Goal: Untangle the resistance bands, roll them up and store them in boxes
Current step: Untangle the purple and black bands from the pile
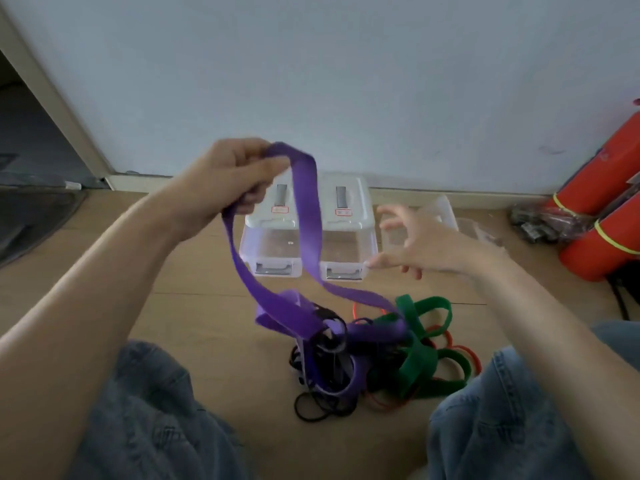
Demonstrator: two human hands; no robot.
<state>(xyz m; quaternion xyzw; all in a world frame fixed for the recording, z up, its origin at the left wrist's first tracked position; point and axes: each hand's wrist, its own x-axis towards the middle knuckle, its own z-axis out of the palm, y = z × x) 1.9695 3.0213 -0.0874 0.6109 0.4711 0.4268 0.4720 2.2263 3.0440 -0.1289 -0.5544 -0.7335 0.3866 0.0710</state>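
Head view, the only one: the person sits on a wooden floor with denim-clad knees either side of a tangled heap of resistance bands. The left hand is raised and clenched round the top of a wide purple band, whose two runs hang down and disappear into the heap. The right hand hovers lower, blurred, fingers spread and grasping nothing, just in front of an open clear box.

In the heap a green band loops through thin red bands and thin black bands, with more purple loops among them. Behind it stand two lidded clear boxes side by side against the wall, both apparently empty. Red fire extinguishers lie at far right.

The risks, as I judge them:
- Lifting the purple band further may tighten its crossings with the black and green loops instead of freeing it, since its lower end is buried.
- The whole heap could rise with it and drag the thin bands along.
- A stretched band that slips free may snap back at the hands.
- Nothing is rolled yet, and two boxes are still closed.
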